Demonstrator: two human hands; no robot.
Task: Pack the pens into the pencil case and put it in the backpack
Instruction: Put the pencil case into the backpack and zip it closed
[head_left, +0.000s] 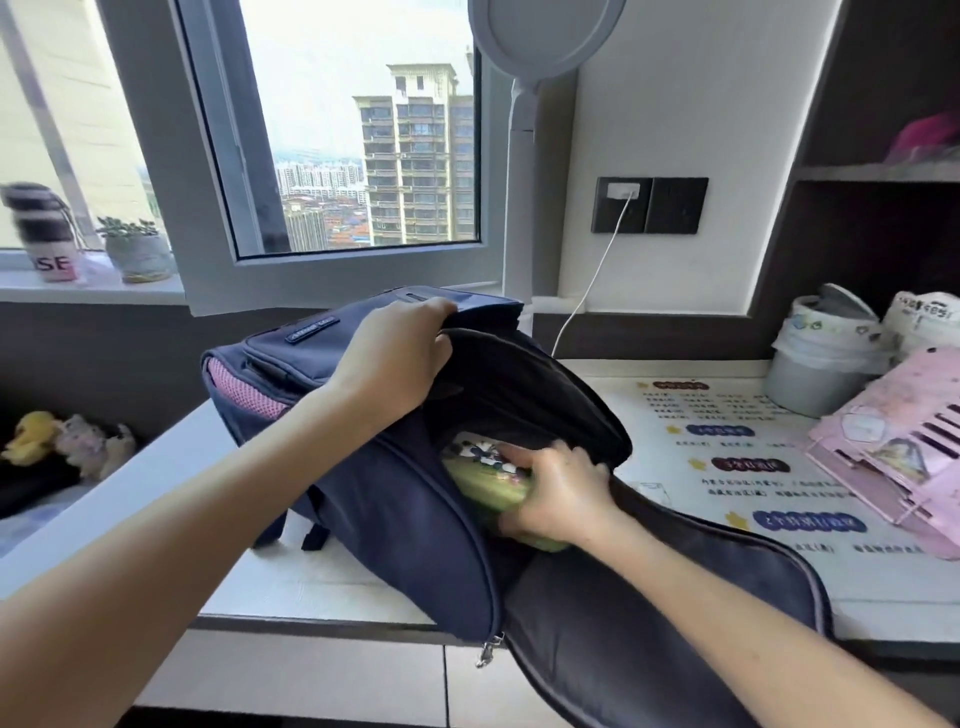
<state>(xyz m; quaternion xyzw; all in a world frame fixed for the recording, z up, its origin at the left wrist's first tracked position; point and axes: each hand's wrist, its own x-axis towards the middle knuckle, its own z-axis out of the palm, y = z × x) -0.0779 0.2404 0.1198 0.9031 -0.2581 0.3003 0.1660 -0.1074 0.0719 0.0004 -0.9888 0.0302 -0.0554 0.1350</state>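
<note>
Pencil case (480, 483), seemingly half inside backpack (405, 514)

Held wide at the backpack (405, 493) mouth by the left grip (395, 358) lifting the upper flap. Filled in part there by the right grip (561, 499) and the green pencil case (483, 478), with dark room deeper inside. Bare table (291, 587) left of the bag. Crowded on the right by a pink organiser (893, 457) and two lined bins (826, 364). Crossed behind by a white cable (597, 270).
</note>
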